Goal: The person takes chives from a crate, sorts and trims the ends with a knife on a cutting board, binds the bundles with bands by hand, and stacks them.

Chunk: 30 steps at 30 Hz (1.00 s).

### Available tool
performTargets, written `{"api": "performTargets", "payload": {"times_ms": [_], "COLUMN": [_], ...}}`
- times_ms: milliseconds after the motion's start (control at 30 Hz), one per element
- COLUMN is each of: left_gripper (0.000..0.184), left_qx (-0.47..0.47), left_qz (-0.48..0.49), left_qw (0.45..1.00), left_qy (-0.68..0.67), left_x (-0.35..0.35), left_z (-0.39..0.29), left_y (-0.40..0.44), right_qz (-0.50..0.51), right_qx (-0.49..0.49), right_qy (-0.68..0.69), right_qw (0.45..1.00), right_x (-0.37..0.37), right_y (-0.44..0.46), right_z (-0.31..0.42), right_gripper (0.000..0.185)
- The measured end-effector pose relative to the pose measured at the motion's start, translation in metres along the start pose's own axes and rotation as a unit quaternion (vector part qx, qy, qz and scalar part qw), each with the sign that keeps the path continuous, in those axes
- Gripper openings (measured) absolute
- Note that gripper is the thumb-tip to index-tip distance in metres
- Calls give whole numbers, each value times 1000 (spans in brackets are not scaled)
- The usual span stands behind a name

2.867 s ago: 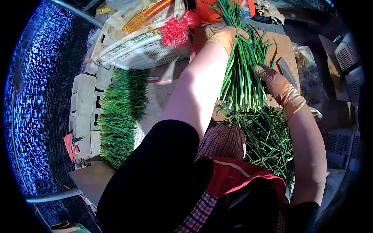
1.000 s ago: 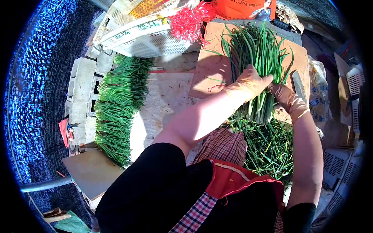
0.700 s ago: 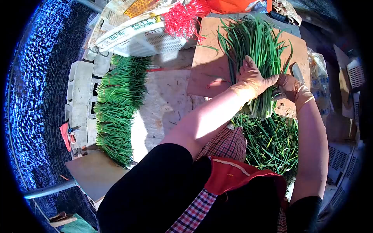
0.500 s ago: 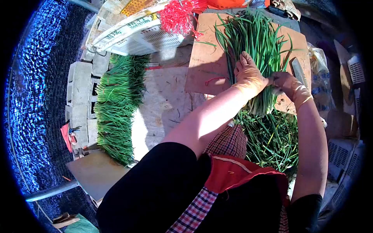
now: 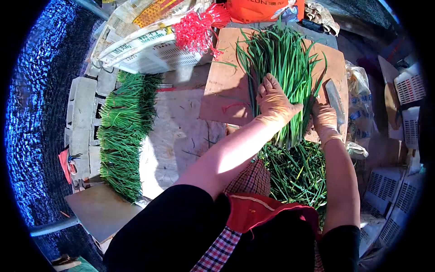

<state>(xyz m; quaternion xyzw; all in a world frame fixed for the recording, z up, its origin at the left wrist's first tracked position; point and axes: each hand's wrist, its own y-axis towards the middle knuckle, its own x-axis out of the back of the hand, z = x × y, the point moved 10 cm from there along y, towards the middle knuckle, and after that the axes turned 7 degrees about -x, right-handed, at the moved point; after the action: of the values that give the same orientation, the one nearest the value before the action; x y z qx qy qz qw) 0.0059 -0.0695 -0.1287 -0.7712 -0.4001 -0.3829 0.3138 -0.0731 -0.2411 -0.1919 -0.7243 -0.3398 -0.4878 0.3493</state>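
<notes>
Head view, two hands [image 5: 275, 102], one bunch [image 5: 286, 56] between

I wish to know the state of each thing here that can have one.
Left hand: gloved, open against the green bundle
Right hand: gloved, at the bundle's right edge, grip unclear
Green bundle: lying on the board, tied or untied cannot be seen
Board: flat, partly shaded
Blade: lying on the board
Stacked greens: in a row at left
Loose greens: tangled below the board
Red strings: bunched, hanging

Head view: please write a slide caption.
Gloved left hand on a bunch of green leaves, right hand beside it, knife on the board.
</notes>
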Motion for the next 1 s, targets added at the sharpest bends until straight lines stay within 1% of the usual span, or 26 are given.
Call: {"api": "performTargets", "payload": {"times_ms": [67, 100, 167, 200, 267, 300, 333, 367, 400, 433, 467, 533, 567, 600, 633, 667, 700, 733, 800, 833, 900, 933, 1000], "left_gripper": [124, 125, 125, 125, 126, 126, 126, 124, 124, 123, 122, 122, 121, 121, 126, 126, 127, 127, 125, 123, 118, 118, 117], "left_qx": [10, 1, 5, 11, 24, 18, 12, 7, -4, -11, -18, -27, -43, -59, -70, -69, -68, -68, -64, -68, -75, -75, -62], "left_qz": [-11, -26, -24, -19, 41, 45, 46, 39, 29, 12, -3, -17, -28, -39, -46, -45, -31, -18, -25, -31, -38, -37, -41], "left_qw": [999, 999, 999, 999, 999, 998, 998, 999, 999, 999, 999, 999, 999, 997, 996, 996, 997, 998, 998, 997, 996, 996, 994], "left_qy": [30, 30, 35, 37, 25, 29, 32, 35, 42, 45, 48, 39, 15, -10, -17, -17, -9, -1, 4, 14, 31, 30, 77], "left_x": [3, 5, 7, 12, 11, 10, 8, 6, 5, 4, 5, 3, 3, 3, 0, 1, 1, 1, -2, -4, 0, -2, -2], "left_z": [-1, -3, -5, -8, -12, -13, -14, -14, -15, -16, -17, -15, -16, -17, -18, -19, -22, -23, -23, -23, -26, -26, -27], "left_y": [0, -1, -5, -10, -21, -24, -26, -26, -26, -25, -26, -27, -28, -29, -28, -30, -31, -33, -33, -33, -34, -34, -33], "right_qz": [2, 1, 43, 31, 126, 174, 170, 229, 274, 301, 323, 351, 343, 345, 304, 263, 259, 204, 166, 167, 127, 126, 84], "right_qx": [18, 19, 54, 18, -35, 4, 5, -32, -64, -57, -75, -68, -53, -54, -24, 6, -13, -3, -31, -31, -42, -29, -65], "right_qy": [11, 12, -5, 91, 150, 137, 137, 376, 589, 684, 744, 804, 825, 824, 821, 814, 788, 802, 806, 806, 757, 774, 804], "right_qw": [1000, 1000, 998, 995, 980, 975, 976, 897, 757, 662, 580, 475, 446, 446, 483, 519, 558, 561, 567, 567, 639, 620, 584], "right_x": [6, 13, 23, 35, 33, 18, 21, 22, 23, 22, 21, 4, 6, 0, 1, 8, 12, 12, 8, 6, 22, 15, 12], "right_y": [-5, -8, -14, -21, -30, -26, -25, -31, -38, -41, -46, -49, -51, -52, -47, -44, -44, -42, -35, -37, -45, -46, -54], "right_z": [6, 8, 19, 14, 8, 12, 9, 8, 12, 13, 15, 22, 29, 30, 26, 23, 20, 18, 16, 14, 5, 4, -9], "right_gripper": [18, 18, 17, 15, 16, 17, 17, 17, 18, 17, 19, 22, 23, 23, 23, 23, 21, 23, 13, 13, 8, 3, 2]}}
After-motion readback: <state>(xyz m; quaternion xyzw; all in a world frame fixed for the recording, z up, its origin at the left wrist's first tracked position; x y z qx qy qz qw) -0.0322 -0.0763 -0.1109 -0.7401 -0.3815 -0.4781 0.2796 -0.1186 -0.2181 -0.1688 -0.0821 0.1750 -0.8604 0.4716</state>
